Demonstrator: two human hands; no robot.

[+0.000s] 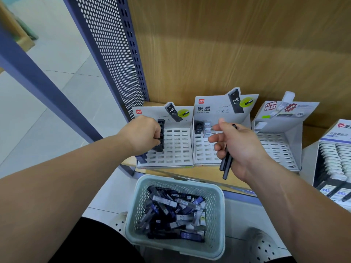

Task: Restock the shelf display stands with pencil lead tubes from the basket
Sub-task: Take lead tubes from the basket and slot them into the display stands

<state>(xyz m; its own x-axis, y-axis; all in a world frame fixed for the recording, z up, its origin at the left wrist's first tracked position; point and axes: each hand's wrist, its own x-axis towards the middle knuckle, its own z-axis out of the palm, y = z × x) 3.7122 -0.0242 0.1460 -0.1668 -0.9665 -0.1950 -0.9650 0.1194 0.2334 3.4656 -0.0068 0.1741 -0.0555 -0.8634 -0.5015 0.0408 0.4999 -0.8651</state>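
At left stand | left hand grips tube | right hand holds tubes

Three slotted display stands: one at the left hand grip, one behind the right hand grip, one further right. The right grips at least two dark lead tubes. The left grips a stack of black tubes, count unclear. One basket sits below both grips, its tubes too many to count.

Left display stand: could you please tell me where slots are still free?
On the left display stand, the slot columns between the black tubes the left hand grips and the right edge are bare. Its left edge is crowded.
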